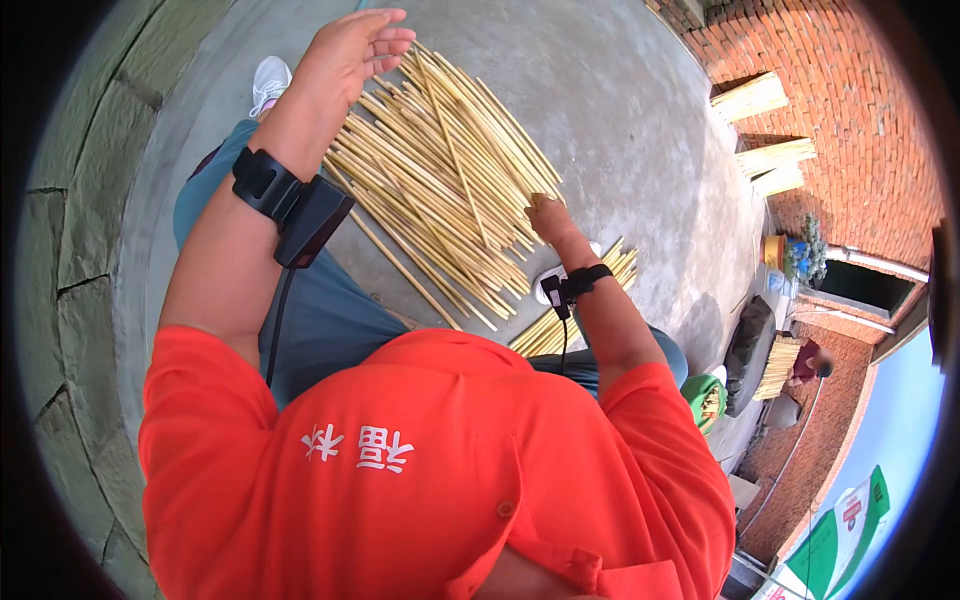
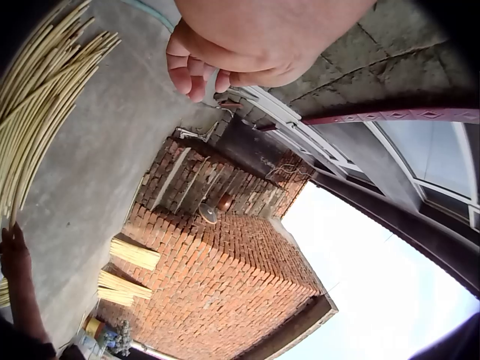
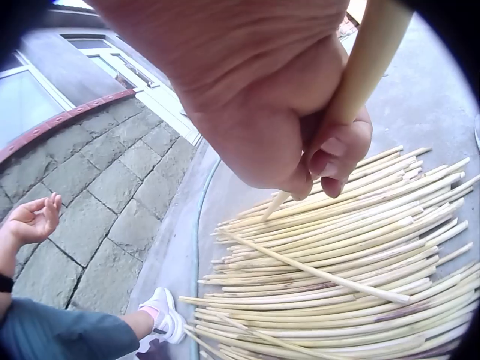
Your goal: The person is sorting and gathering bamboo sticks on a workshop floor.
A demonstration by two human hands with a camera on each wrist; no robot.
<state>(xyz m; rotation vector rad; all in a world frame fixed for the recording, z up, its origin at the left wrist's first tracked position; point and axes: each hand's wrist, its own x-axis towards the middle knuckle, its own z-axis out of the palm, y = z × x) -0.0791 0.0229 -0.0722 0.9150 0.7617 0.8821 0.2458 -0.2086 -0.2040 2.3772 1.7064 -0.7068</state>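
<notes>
A pile of long, pale yellow peeled stalks [image 1: 440, 185] lies on the concrete between the person's legs. The right hand [image 1: 555, 222] is at the near right edge of the pile. Its fingers curl round one thick stalk [image 3: 375, 56], which runs down through the fist towards the others in the right wrist view. The left hand [image 1: 350, 52] is raised beyond the pile's far left end, its fingers loosely bent and holding nothing. In the right wrist view that left hand [image 3: 34, 219] shows palm up, away from the stalks. One loose stalk [image 3: 322, 268] crosses the pile diagonally.
A smaller bundle of stalks [image 1: 560, 325] lies beside the right shoe. More bundles [image 1: 750, 97] lean on the brick wall [image 1: 830, 60]. A flower pot [image 1: 773, 252] and a green container [image 1: 707, 402] stand to the right. Another person [image 1: 812, 362] is farther off.
</notes>
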